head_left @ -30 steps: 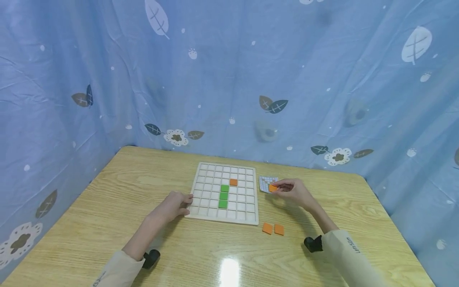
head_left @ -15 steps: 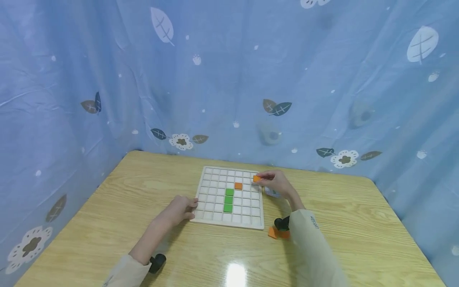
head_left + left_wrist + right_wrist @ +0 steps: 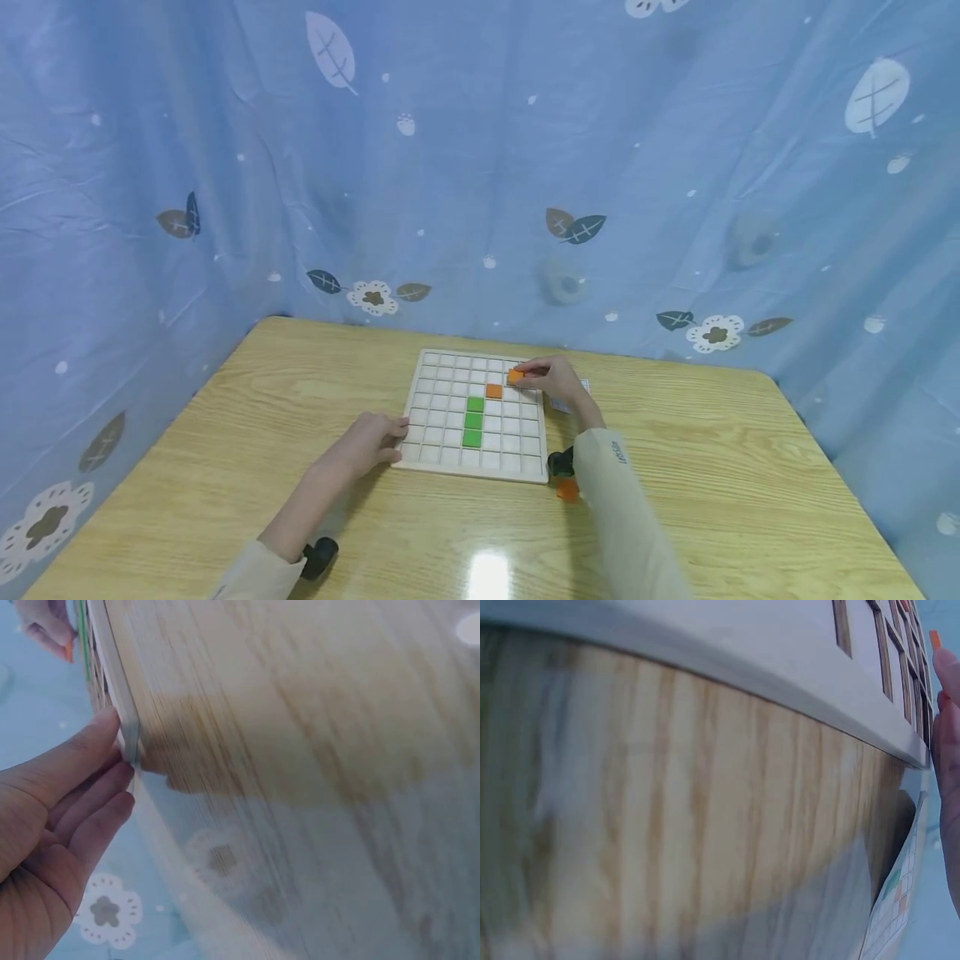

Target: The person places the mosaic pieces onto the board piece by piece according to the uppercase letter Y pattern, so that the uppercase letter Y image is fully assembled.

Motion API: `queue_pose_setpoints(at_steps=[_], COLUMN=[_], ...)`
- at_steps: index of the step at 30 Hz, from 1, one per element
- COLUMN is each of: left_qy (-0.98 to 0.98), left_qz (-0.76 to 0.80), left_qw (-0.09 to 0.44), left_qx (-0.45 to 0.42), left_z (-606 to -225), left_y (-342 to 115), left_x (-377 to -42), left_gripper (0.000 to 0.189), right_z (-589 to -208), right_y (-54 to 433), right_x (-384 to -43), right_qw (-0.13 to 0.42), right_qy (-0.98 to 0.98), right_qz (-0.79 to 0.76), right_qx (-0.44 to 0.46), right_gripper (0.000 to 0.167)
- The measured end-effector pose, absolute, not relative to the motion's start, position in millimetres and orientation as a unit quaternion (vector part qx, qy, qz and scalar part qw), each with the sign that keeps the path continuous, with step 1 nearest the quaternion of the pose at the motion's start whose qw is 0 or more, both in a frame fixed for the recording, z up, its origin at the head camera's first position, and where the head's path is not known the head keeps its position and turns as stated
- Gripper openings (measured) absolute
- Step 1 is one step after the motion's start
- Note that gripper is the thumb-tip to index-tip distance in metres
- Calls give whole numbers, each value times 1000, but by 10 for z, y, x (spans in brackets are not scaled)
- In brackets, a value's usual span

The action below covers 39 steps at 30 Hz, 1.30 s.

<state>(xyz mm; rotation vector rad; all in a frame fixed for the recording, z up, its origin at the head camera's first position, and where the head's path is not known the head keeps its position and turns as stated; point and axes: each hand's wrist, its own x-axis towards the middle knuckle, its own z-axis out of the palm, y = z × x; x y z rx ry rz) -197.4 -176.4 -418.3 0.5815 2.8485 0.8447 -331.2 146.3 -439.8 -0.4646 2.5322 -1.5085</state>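
A wooden grid board (image 3: pixel 511 445) with white cells lies on the table. My left hand (image 3: pixel 367 442) pinches its near left corner; the left wrist view shows the thumb (image 3: pixel 101 731) and fingertips at that edge. Between thumb and fingers my right hand (image 3: pixel 553 379) holds an orange square tile (image 3: pixel 515 377), low over the upper right cells. Three green tiles (image 3: pixel 473 421) form a column in the board, and one orange tile (image 3: pixel 493 391) sits up and right of them.
A small printed grid card (image 3: pixel 892 907) lies right of the board, partly covered by the right wrist in the head view. Loose orange tile (image 3: pixel 567 490) shows near the board's front right corner, beside the right sleeve. A blue patterned curtain (image 3: pixel 465 167) hangs behind the table.
My right hand has carried the orange tile left, from over the card to over the board's upper right cells. The left hand keeps its place at the board's corner.
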Motion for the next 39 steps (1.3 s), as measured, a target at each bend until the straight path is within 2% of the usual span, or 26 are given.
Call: queue_pose_setpoints(at_steps=[6,19,31,39], left_qy=[937,936,938,942], left_qz=[282,278,279,265], left_qw=[59,51,54,51], left_qx=[197,212,201,199], left_z=[-4174,-4156,-4160,-4140], left_y=[-1776,-1762,-1777,-1754], left_x=[-1976,-1986,-1970,-1964], left_gripper=[38,38,39,38], right_z=[-4394,-4436,-4363,-4280], right_y=[1429,1420,1347,1373], right_x=[-3326,-3351,-3331,-3348], right_qw=[72,66,83,104], right_qy=[861,868,876,882], right_qz=[-486,-468,-450,-438], right_qx=[-133,-155,-151,-141], right_gripper=[27,26,27,35])
